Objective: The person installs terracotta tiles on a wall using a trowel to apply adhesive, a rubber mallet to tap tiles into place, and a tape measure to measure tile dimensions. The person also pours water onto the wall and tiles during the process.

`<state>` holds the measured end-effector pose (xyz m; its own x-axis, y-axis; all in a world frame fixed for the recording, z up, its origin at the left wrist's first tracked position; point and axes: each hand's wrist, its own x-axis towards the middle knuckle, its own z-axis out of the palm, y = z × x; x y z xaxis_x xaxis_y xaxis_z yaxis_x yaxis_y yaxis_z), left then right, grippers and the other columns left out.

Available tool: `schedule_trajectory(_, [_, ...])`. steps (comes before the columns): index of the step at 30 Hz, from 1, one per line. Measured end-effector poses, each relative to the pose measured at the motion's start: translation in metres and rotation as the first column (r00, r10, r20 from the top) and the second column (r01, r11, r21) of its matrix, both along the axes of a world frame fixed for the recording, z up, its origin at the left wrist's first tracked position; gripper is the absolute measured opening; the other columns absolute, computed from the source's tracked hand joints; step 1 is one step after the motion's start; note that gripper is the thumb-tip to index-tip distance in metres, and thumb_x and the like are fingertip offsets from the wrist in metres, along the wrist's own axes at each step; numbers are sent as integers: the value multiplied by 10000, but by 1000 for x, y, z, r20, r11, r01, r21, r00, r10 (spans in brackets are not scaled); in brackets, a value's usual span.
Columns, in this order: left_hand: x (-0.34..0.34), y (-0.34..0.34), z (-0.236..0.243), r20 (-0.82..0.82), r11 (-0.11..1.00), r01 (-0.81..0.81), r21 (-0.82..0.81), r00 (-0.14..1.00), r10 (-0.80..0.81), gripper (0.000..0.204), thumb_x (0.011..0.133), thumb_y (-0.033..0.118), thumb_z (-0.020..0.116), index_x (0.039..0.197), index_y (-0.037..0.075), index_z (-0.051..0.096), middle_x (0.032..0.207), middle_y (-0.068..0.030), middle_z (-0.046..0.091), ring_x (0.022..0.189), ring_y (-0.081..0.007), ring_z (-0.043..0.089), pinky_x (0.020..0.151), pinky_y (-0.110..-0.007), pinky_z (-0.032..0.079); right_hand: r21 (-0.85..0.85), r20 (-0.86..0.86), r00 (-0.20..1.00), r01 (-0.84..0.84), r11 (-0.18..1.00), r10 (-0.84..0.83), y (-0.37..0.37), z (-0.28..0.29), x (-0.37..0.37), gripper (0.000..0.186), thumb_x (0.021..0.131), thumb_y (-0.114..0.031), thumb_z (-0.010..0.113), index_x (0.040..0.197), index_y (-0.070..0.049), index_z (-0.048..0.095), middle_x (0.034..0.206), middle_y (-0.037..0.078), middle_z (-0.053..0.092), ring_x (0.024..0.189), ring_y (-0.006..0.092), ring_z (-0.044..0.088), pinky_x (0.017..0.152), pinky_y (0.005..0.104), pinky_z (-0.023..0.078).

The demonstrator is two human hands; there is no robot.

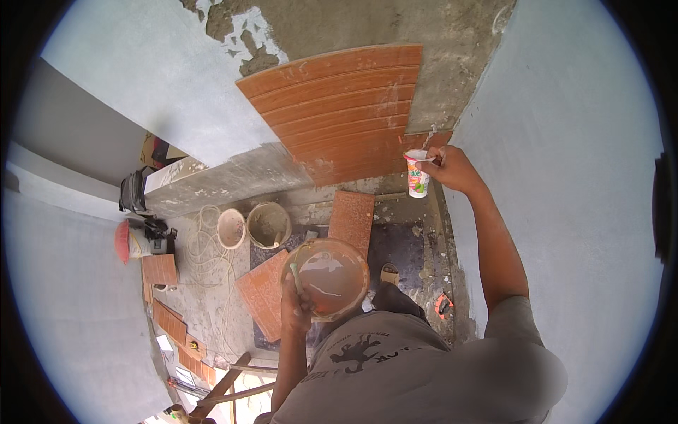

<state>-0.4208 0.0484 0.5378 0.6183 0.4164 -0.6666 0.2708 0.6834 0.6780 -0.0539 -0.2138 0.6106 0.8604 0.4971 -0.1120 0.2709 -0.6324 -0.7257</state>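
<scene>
My right hand (449, 168) is raised at the right, closed on the rim of a white printed cup (417, 185). That cup is held in front of the corner beside brown wood-look wall tiles (339, 106). A whitish streak that looks like splashed water (429, 136) shows just above its mouth. Lower down, my left hand (295, 305) grips the left side of a round brown basin (362, 275) with cloudy water in it. Against that same side leans a slim green handle (294, 274); its other end is hard to make out, and my left fingers are partly hidden.
Two buckets, one smaller (231, 228) and one larger (269, 225), stand on the floor to the left. Loose brown tiles (352, 215) lie around the basin. A pale hose (203, 265) coils at left. Wooden poles (224, 389) stand at the lower left. Bare cement (353, 25) borders the tiles.
</scene>
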Motion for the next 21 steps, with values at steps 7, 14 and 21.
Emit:
schedule_trajectory(7, [-11, -7, -24, -211, 995, 84, 50, 975, -72, 510, 927, 550, 566, 1071, 62, 604, 741, 40, 473, 576, -72, 387, 566, -253, 354, 114, -327, 813, -471, 875, 481, 90, -152, -218, 452, 795, -240, 736, 1156, 17, 643, 973, 204, 698, 887, 320, 689, 797, 408, 527])
schedule_trajectory(14, [-16, -3, -73, -177, 998, -4, 65, 984, 16, 624, 897, 496, 618, 1172, -65, 628, 1044, -134, 669, 1013, -217, 630, 892, -342, 481, -254, -626, 771, -340, 906, 114, -1, -241, -241, 514, 826, -302, 693, 1219, 18, 603, 1078, 209, 677, 987, 345, 666, 861, 431, 522])
schedule_trajectory(21, [-46, 45, -220, -533, 929, 298, 218, 834, -143, 645, 852, 526, 648, 1143, -49, 665, 949, -221, 700, 950, -307, 691, 851, -398, 512, -276, -858, 484, -719, 637, 174, -123, -274, -308, 429, 956, -334, 526, 1194, 8, 630, 1151, 224, 666, 1102, 339, 635, 946, 421, 482])
